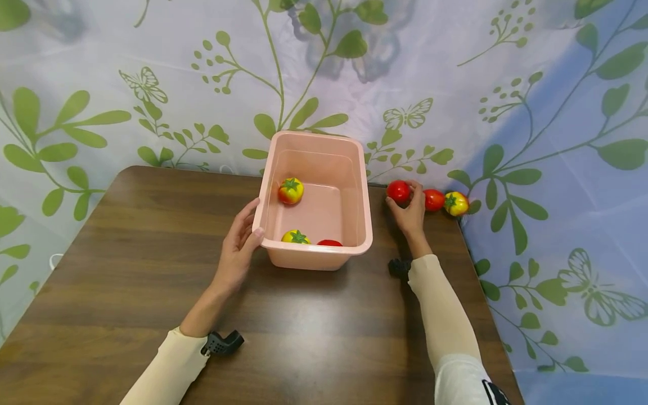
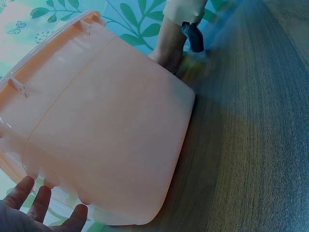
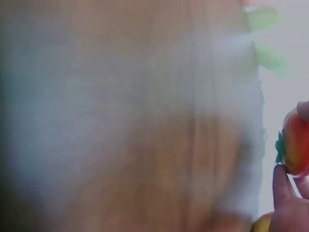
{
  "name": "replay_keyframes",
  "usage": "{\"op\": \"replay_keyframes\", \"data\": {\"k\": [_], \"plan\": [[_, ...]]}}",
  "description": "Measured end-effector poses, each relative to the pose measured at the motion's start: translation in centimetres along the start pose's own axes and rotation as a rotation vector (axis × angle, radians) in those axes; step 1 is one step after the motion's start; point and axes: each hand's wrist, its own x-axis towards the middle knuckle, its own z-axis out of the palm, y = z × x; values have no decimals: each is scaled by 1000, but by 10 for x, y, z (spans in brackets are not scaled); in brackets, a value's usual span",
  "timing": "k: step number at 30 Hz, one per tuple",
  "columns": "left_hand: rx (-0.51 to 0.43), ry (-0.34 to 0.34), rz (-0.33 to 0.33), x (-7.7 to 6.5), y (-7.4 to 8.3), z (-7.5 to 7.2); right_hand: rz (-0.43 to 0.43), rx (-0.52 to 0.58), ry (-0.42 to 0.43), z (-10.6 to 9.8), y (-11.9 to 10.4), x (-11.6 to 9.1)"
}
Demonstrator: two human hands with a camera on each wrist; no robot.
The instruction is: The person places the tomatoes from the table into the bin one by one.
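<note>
My left hand (image 1: pixel 238 247) holds the left rim of a pink plastic bin (image 1: pixel 311 257), thumb at the rim and fingers along the outer wall. Inside lie a red-and-yellow tomato (image 1: pixel 291 192), a yellow one with a green calyx (image 1: pixel 295 237) and, partly hidden by the front wall, a red one (image 1: pixel 330 243). To the right of the bin, my right hand (image 1: pixel 410 214) pinches a red tomato (image 1: pixel 398 192) between thumb and fingers. Its green calyx shows in the right wrist view. Just beyond that hand sit another red tomato (image 1: pixel 433 200) and a yellow one (image 1: pixel 457 203).
A brown wooden table (image 1: pixel 152 270) carries everything. Behind it and along its right side hangs a pale cloth (image 1: pixel 202 101) printed with green leaves and butterflies. The bin stands near the table's back edge, and the loose tomatoes sit by the back right corner.
</note>
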Motion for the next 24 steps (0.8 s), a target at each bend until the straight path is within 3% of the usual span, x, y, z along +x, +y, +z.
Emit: {"op": "replay_keyframes", "data": {"k": [7,11,18,24], "plan": [[-5,2,-7,1,0,0,-1,100,-90,-15,-20,-23],[-16,3,-14,0,0,0,2,177,-137,-30,-42,-44],[-11,1,-14,1,-2,1,-31,305,-157,-45,-53,-75],[-2,2,-12,2,-2,1,-48,325,-162,-53,-59,-94]]}}
